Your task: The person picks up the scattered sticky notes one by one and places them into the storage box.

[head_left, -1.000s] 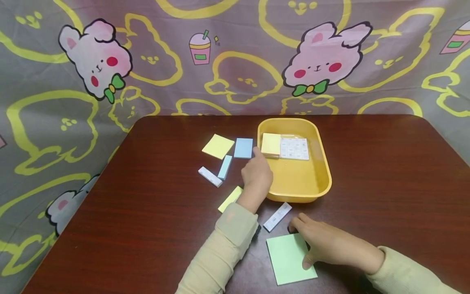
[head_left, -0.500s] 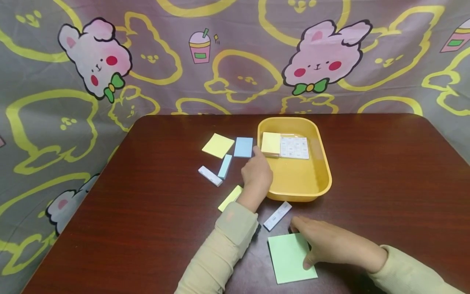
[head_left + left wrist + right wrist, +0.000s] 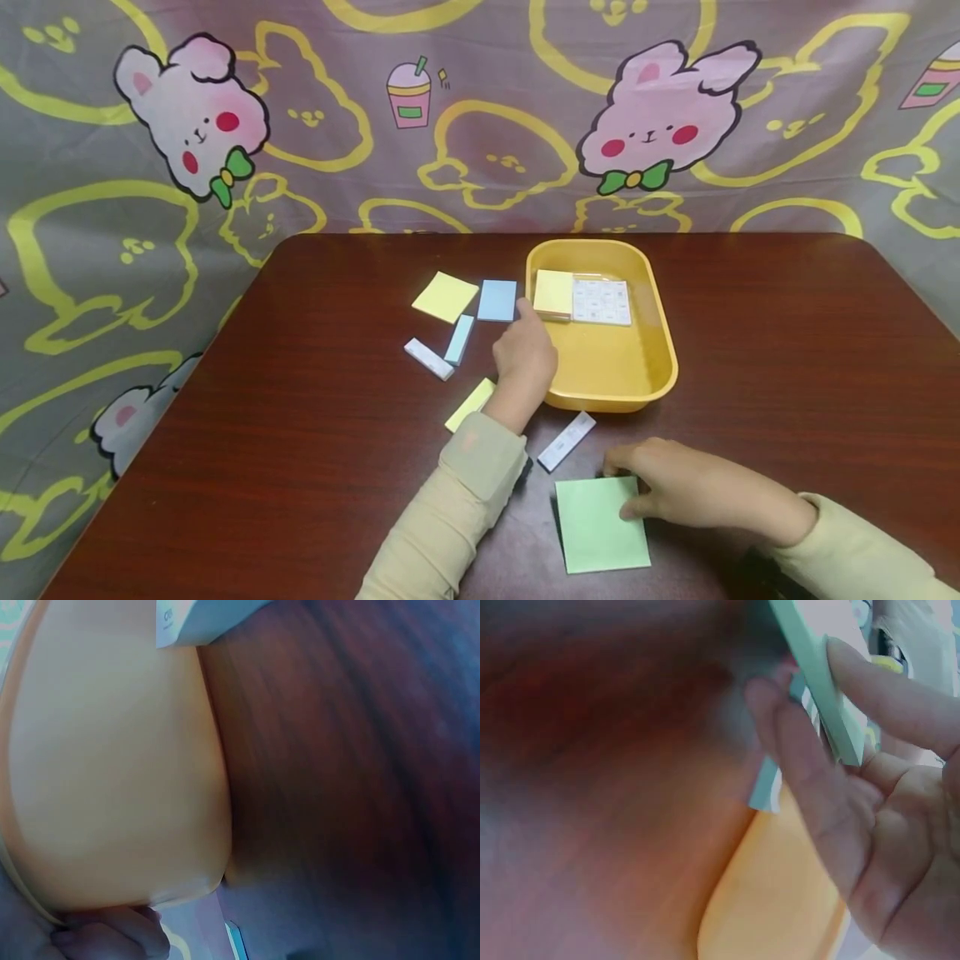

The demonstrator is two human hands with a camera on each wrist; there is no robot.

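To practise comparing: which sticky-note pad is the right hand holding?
The square green sticky-note pad, pinched in the right hand; the other pads lie on the table or in the yellow tray.

The head view is clear and softly lit; both wrist views blur the tabletop (image 3: 615,765).

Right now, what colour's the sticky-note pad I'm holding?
Light green; head view shows the sticky-note pad best.

The beige-sleeved left forearm (image 3: 453,504) hides part of the oblong pale-yellow paper pad (image 3: 468,405) and a small black object (image 3: 528,468). Print on the nearer oblong white paper pad (image 3: 566,442) is unreadably small. The right wrist view crops the square light-green paper pad (image 3: 821,682) and blurs the reddish-brown wooden tabletop (image 3: 615,787).
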